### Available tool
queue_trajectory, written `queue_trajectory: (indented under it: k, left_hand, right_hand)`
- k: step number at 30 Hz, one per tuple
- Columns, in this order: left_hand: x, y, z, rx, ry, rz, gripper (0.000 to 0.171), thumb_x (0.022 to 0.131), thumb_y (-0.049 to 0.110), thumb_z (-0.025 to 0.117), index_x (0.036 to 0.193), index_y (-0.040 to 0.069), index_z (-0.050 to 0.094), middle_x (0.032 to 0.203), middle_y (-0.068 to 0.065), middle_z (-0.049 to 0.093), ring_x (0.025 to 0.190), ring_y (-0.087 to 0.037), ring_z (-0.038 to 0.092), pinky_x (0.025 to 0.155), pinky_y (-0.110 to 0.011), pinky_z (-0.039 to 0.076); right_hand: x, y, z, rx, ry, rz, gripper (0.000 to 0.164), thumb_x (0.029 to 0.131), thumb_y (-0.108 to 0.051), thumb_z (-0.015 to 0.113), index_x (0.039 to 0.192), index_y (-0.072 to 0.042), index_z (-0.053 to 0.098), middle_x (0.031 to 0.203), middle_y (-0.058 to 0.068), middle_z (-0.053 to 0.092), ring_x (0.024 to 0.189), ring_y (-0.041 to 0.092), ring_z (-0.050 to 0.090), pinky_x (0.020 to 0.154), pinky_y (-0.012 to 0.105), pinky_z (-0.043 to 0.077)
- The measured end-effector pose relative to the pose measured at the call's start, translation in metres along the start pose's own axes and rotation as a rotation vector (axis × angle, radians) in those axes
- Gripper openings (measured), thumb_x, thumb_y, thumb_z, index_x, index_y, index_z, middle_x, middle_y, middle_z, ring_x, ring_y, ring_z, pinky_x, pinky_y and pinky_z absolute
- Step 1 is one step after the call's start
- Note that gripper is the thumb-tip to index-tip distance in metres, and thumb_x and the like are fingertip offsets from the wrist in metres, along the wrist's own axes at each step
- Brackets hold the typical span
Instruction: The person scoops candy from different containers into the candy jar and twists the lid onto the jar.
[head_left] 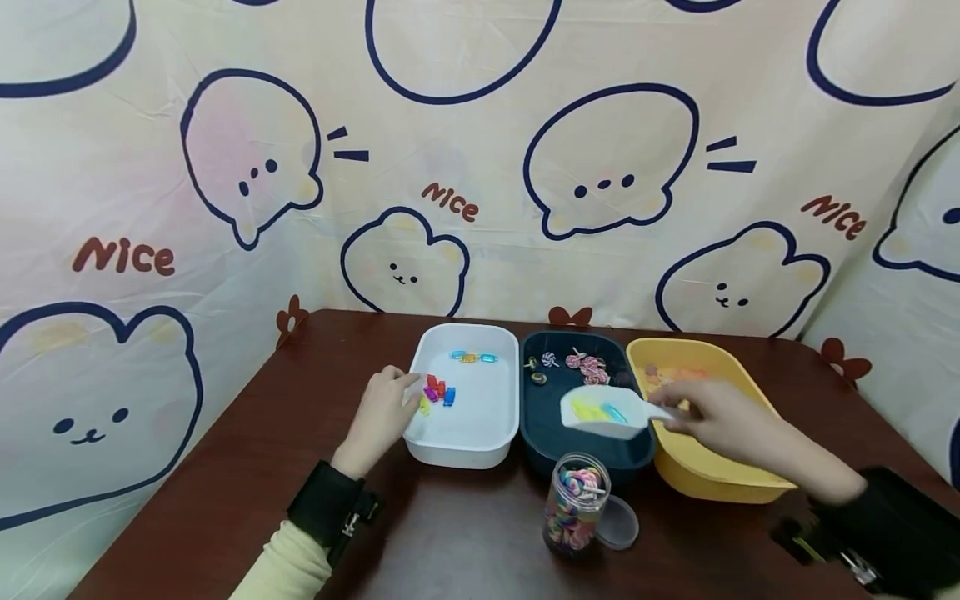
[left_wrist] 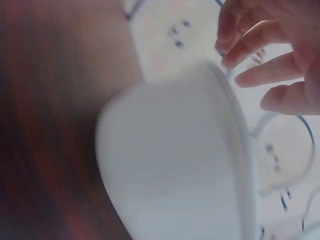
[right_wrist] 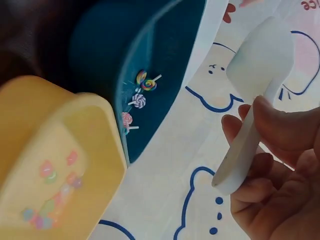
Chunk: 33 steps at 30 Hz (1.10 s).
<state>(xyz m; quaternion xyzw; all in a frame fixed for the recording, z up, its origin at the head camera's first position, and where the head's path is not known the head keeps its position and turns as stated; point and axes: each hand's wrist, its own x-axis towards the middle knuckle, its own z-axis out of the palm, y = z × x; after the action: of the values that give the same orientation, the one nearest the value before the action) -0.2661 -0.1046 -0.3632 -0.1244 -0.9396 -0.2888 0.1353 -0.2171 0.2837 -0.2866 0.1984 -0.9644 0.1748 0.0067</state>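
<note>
My right hand (head_left: 723, 421) grips the handle of a white scoop (head_left: 633, 407) over the dark teal tray (head_left: 540, 408). Yellow and blue wrapped candies (head_left: 591, 411) lie in the scoop. In the right wrist view, thumb and fingers wrap round the scoop handle (right_wrist: 232, 167). My left hand (head_left: 381, 412) hovers at the left rim of the white tray (head_left: 483, 421), its fingers loosely bent and spread, with nothing between them in the left wrist view. Red, blue and other small candies (head_left: 438, 390) sit near it in the tray, and a row of wrapped candies (head_left: 472, 357) lies farther back.
Small lollipops (head_left: 591, 367) lie in the teal tray. To its right stands a yellow tray (head_left: 712, 467) with pale colourful pieces (right_wrist: 62, 192). A clear jar (head_left: 573, 508) of lollipops stands in front, a round lid (head_left: 619, 525) beside it. Patterned cloth hangs behind the table.
</note>
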Motion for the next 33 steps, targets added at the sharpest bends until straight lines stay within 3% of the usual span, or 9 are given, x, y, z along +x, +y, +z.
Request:
queue_trajectory:
  k: [3,6,9,12,14,16,20,27,33]
  left_hand:
    - [-0.018,0.021,0.013,-0.005,0.045,0.237,0.031,0.095,0.006,0.070,0.124,-0.006,0.068,0.113,-0.023,0.063,0.100,-0.035,0.059,0.088,-0.045,0.055]
    - [-0.037,0.045,0.027,-0.143,-0.153,0.396,0.045,0.101,0.018,0.065,0.141,-0.001,0.057,0.132,-0.021,0.060,0.118,-0.034,0.059,0.102,-0.047,0.053]
    - [-0.048,0.060,0.049,-0.301,-0.430,0.372,0.062,0.106,0.040,0.055,0.157,0.009,0.040,0.152,-0.012,0.051,0.138,-0.025,0.051,0.114,-0.045,0.046]
    - [-0.049,0.068,0.072,-0.395,-0.558,0.321,0.072,0.103,0.054,0.053,0.161,0.018,0.031,0.160,-0.003,0.045,0.145,-0.016,0.046,0.115,-0.039,0.045]
    - [-0.048,0.072,0.080,-0.414,-0.564,0.319,0.073,0.102,0.053,0.056,0.161,0.017,0.031,0.159,-0.002,0.047,0.143,-0.013,0.048,0.112,-0.036,0.049]
    - [-0.049,0.082,0.073,-0.445,-0.555,0.303,0.070,0.102,0.045,0.060,0.159,0.014,0.036,0.157,-0.004,0.049,0.141,-0.013,0.050,0.111,-0.033,0.049]
    - [-0.053,0.099,0.051,-0.488,-0.525,0.273,0.058,0.101,0.029,0.065,0.151,0.006,0.048,0.149,-0.010,0.057,0.135,-0.016,0.056,0.108,-0.027,0.050]
    - [-0.052,0.105,0.044,-0.506,-0.536,0.247,0.052,0.100,0.026,0.067,0.146,0.006,0.054,0.142,-0.012,0.061,0.122,-0.012,0.061,0.102,-0.026,0.053]
    - [-0.049,0.103,0.045,-0.501,-0.531,0.249,0.050,0.100,0.026,0.067,0.144,0.004,0.056,0.141,-0.013,0.063,0.119,-0.012,0.062,0.101,-0.024,0.053]
  right_hand:
    - [-0.025,0.002,0.004,-0.034,0.016,0.023,0.019,0.091,0.000,0.072,0.110,0.001,0.075,0.085,-0.003,0.066,0.065,0.003,0.039,0.057,0.023,0.035]
    - [-0.042,-0.002,0.009,-0.105,0.052,0.022,0.023,0.087,0.003,0.074,0.109,-0.002,0.077,0.085,-0.005,0.065,0.070,0.004,0.044,0.058,0.023,0.039]
    - [-0.051,-0.014,0.012,-0.260,0.129,0.005,0.034,0.080,0.007,0.079,0.109,-0.010,0.079,0.090,-0.006,0.066,0.084,0.012,0.054,0.067,0.026,0.050]
    - [-0.055,-0.026,0.015,-0.391,0.216,-0.032,0.046,0.073,0.012,0.082,0.109,-0.015,0.081,0.090,-0.005,0.065,0.098,0.030,0.063,0.082,0.041,0.058]
    - [-0.055,-0.032,0.015,-0.435,0.252,-0.062,0.049,0.070,0.015,0.082,0.108,-0.016,0.081,0.091,-0.003,0.066,0.104,0.037,0.062,0.087,0.049,0.058]
    - [-0.053,-0.035,0.014,-0.453,0.268,-0.083,0.052,0.067,0.019,0.081,0.106,-0.016,0.081,0.091,-0.001,0.067,0.107,0.041,0.062,0.087,0.053,0.058]
    - [-0.050,-0.035,0.010,-0.490,0.277,-0.123,0.054,0.063,0.020,0.082,0.104,-0.016,0.081,0.091,-0.002,0.066,0.091,0.026,0.056,0.072,0.035,0.054]
    - [-0.049,-0.022,0.005,-0.473,0.296,-0.175,0.046,0.064,0.018,0.083,0.098,-0.012,0.083,0.085,-0.005,0.062,0.081,0.017,0.047,0.062,0.026,0.046]
    - [-0.047,-0.011,0.003,-0.308,0.203,-0.027,0.033,0.080,0.012,0.075,0.106,-0.007,0.081,0.101,0.015,0.072,0.093,0.033,0.056,0.071,0.033,0.053]
